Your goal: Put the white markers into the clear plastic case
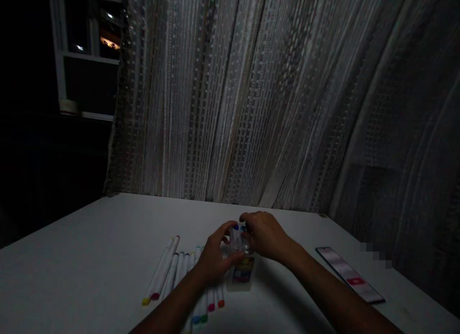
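Observation:
A clear plastic marker case (241, 272) with a coloured label lies on the white table (89, 257). My left hand (215, 257) grips its upper left side, fingers curled round it. My right hand (264, 234) is closed over the top end, pinching near blue-capped markers (236, 228) that stick out of it. Several white markers with coloured ends (168, 271) lie in a row just left of the case, partly under my left wrist.
A phone (348, 274) with a lit screen lies flat at the right, near the table's edge. A pale curtain (273, 94) hangs right behind the table. A dark window (89, 51) is at the upper left.

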A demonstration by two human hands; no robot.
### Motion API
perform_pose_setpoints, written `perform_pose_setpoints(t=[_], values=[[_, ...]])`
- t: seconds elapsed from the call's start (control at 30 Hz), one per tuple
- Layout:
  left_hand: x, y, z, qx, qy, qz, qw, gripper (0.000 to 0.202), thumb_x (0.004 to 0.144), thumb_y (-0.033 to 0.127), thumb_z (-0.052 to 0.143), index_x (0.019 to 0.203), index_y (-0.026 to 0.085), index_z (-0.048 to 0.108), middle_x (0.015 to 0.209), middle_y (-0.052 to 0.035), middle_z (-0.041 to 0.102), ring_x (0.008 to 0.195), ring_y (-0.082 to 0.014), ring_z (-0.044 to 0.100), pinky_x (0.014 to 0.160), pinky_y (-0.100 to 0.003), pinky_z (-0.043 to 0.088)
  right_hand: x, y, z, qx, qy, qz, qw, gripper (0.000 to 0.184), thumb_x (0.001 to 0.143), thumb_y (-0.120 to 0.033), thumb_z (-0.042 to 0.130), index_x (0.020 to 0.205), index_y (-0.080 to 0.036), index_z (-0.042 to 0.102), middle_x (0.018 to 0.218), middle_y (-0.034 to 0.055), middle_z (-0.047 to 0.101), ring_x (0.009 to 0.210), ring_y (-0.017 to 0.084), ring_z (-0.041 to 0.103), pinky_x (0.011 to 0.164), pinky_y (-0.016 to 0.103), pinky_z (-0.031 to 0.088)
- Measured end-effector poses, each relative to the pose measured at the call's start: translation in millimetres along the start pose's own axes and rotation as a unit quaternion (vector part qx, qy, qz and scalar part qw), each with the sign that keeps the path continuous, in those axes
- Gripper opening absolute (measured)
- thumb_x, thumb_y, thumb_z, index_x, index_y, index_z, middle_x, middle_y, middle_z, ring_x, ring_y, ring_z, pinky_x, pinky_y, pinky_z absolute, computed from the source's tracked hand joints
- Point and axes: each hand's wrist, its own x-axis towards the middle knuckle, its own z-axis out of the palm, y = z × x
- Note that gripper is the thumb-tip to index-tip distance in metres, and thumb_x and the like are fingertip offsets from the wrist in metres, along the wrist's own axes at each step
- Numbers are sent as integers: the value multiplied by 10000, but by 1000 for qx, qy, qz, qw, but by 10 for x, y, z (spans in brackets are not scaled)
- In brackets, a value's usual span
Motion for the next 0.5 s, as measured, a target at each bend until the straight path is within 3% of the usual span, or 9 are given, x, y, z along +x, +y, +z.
perform_pose_setpoints(t=[0.17,0.33,0.4,0.5], values=[[-4,-1,-11,15,-2,-1,1000,609,678,310,667,1225,169,440,1231,-109,543,1051,-238,537,868,-363,450,-65,39,1,30,31,0,999,220,764,-193,579,977,-155,616,862,73,676,820,208,606,689,283,383],[0,-6,-31,11,-5,15,1000,613,678,318,673,1229,183,439,1221,-101,549,1016,-224,550,849,-352,457,-382,-70,66,169,166,-33,971,100,816,-215,524,844,-152,598,718,30,632,657,143,570,611,243,385],[2,-2,-39,11,-9,12,1000,609,676,328,677,1222,182,448,1200,-97,561,998,-220,554,841,-347,458,-551,-197,246,224,208,-77,949,148,856,-217,454,792,-163,576,664,12,599,607,121,548,580,224,384],[4,4,-48,9,-13,9,1000,620,664,343,690,1213,169,460,1193,-100,563,966,-209,558,810,-326,466,-706,-407,740,199,148,-148,957,129,830,-199,450,765,-177,560,689,10,608,562,113,543,497,205,363]])
